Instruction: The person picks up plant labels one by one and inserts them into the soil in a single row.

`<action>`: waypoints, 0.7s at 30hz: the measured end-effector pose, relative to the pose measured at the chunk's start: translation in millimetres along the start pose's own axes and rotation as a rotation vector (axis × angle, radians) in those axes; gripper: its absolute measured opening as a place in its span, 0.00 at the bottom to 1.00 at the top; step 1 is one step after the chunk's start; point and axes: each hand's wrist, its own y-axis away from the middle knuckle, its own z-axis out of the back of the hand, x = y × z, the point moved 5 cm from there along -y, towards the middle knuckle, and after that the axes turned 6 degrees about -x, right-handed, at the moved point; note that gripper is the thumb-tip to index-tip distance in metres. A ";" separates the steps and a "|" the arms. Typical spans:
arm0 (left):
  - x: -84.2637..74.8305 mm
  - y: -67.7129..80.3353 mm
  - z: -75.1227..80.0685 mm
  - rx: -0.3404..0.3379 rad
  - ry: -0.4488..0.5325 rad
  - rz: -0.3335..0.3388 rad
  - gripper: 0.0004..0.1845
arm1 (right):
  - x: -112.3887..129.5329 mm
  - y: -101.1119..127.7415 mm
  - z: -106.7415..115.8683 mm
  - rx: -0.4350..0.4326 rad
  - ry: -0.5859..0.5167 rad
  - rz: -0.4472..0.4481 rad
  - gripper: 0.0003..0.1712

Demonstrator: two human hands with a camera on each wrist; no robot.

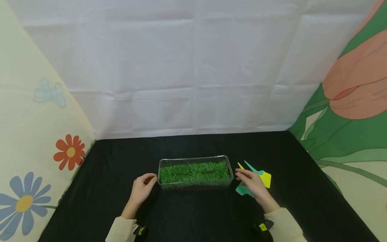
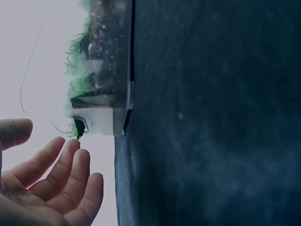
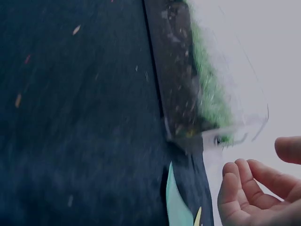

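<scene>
both my hands flank the clear tray of grass (image 1: 196, 173). left hand (image 1: 142, 188) loosely spread, empty, just beside it. right hand (image 1: 252, 183) relaxed open over the green and yellow tags (image 1: 266, 178).

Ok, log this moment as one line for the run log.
left hand: open, beside grass tray left end | right hand: open, over plant tags | table: black cloth

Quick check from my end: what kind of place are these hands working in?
Probably a makeshift tabletop recording booth, not a lived-in room. A black cloth-covered table is walled in by a creased white sheet and flower-print fabric panels. The only props are a clear tray of grass and coloured plastic tags.
</scene>
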 end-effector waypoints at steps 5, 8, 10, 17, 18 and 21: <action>2.1 -1.0 5.9 -0.024 -0.044 -0.041 0.08 | -6.1 -0.4 12.5 -0.020 0.058 0.008 0.26; 3.2 -1.4 8.2 -0.026 -0.046 -0.048 0.08 | -8.9 -0.5 20.0 -0.038 0.103 0.013 0.25; 3.4 -1.6 9.4 -0.027 -0.048 -0.051 0.09 | -10.1 -0.8 25.4 -0.059 0.141 0.024 0.24; 2.0 -1.8 11.6 -0.030 -0.076 -0.059 0.10 | -15.7 -1.3 43.2 -0.106 0.237 0.055 0.23; 1.8 -1.7 11.7 -0.028 -0.080 -0.058 0.10 | -16.2 -1.2 45.2 -0.109 0.249 0.059 0.23; 0.5 -1.3 11.9 -0.022 -0.091 -0.065 0.10 | -17.5 -1.1 50.6 -0.112 0.282 0.072 0.23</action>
